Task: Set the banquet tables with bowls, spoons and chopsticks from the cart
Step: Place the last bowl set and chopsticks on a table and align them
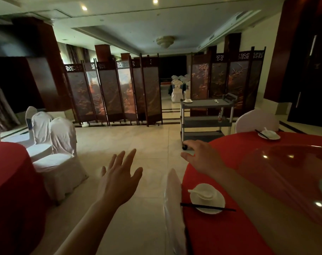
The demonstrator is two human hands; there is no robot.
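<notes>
A grey three-shelf cart [206,120] stands ahead beside the folding screens. On its top shelf sit a white bowl on a saucer [187,100] and a white spoon [216,101]. The red banquet table [239,236] at right carries a near place setting [207,198]: a white bowl with a spoon on a plate, black chopsticks [208,207] laid across. A second setting [269,134] lies at the far edge. My left hand [119,179] is held out over the floor, fingers spread, empty. My right hand [202,157] hovers above the table's edge, fingers relaxed, empty.
White-covered chairs [59,157] stand at left beside another red table [7,173]. One chair back [172,199] is just left of the near setting, another [257,120] behind the far one. Dark folding screens [112,92] cross the room, with a gap in between. A glass turntable [289,172] tops the right table.
</notes>
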